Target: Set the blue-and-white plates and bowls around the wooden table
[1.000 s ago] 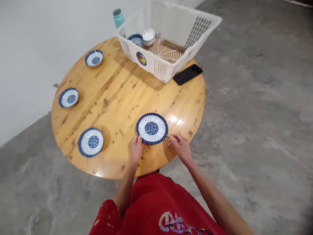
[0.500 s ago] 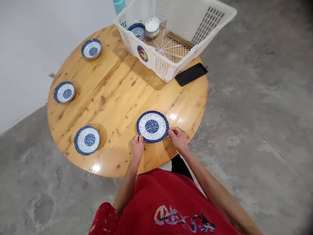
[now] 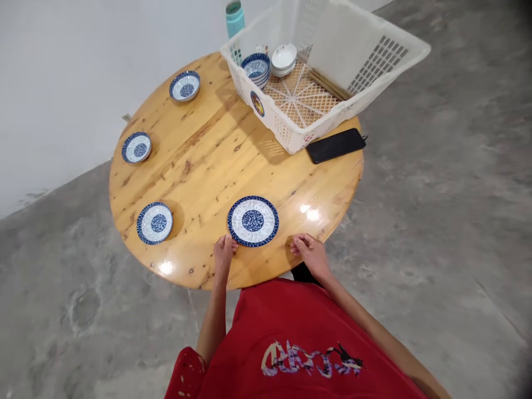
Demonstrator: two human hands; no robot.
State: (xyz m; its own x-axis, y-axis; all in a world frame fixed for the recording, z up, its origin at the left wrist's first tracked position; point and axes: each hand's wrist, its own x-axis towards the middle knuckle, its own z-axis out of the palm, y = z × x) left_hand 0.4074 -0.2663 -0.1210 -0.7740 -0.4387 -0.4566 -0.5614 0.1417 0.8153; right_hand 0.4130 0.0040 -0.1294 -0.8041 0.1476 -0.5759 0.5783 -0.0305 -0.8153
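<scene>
A blue-and-white patterned plate (image 3: pixel 252 220) lies flat on the round wooden table (image 3: pixel 216 155) near its front edge. My left hand (image 3: pixel 224 252) rests on the table at the plate's lower-left rim, fingertips just touching it and holding nothing. To the right of the plate, a short gap away, my right hand (image 3: pixel 311 254) sits at the table's edge with fingers curled in and nothing in them.
Three smaller blue-and-white dishes (image 3: pixel 154 222) (image 3: pixel 136 147) (image 3: pixel 184 86) ring the table's left side. A white plastic basket (image 3: pixel 374 72) at the back holds stacked bowls (image 3: pixel 255 66) and chopsticks. A black phone (image 3: pixel 336 146) lies beside it, with a teal bottle (image 3: pixel 235 16) behind.
Both hands were pinching the plate's rim. Now the plate lies on the table, my right hand has drawn back from it, and the camera has shifted.
</scene>
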